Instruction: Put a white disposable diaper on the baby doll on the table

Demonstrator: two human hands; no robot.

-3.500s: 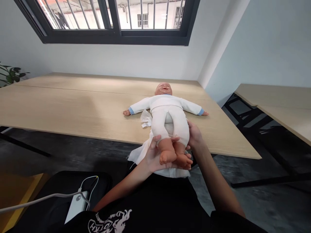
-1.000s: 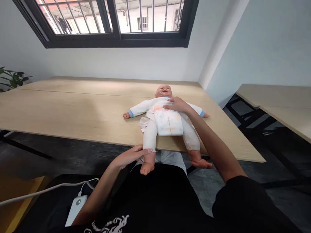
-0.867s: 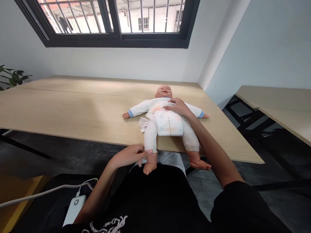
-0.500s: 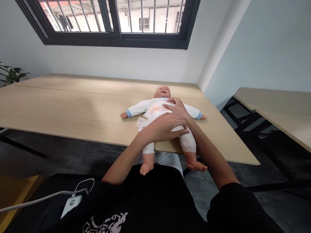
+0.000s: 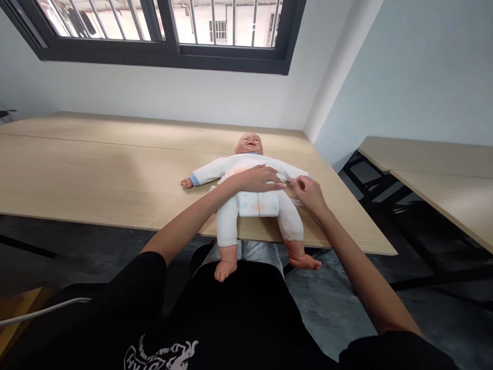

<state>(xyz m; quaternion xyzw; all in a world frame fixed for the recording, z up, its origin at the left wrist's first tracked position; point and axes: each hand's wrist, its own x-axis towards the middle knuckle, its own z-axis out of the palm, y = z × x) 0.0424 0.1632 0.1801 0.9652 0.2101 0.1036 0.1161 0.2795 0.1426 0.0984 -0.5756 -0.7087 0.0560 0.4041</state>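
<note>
Pale tabletop bears a doll (hands at its diaper).

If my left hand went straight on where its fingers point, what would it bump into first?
Most likely your right hand, just beyond the left hand at the side of the diaper. Depth is unclear, so it might pass slightly over.

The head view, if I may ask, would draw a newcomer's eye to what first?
Probably the doll, face-up on the table with its feet past the near edge. Next, the left hand over the diaper, and the right hand beside the doll's waist. Beyond is a dark-framed window in the wall.
</note>
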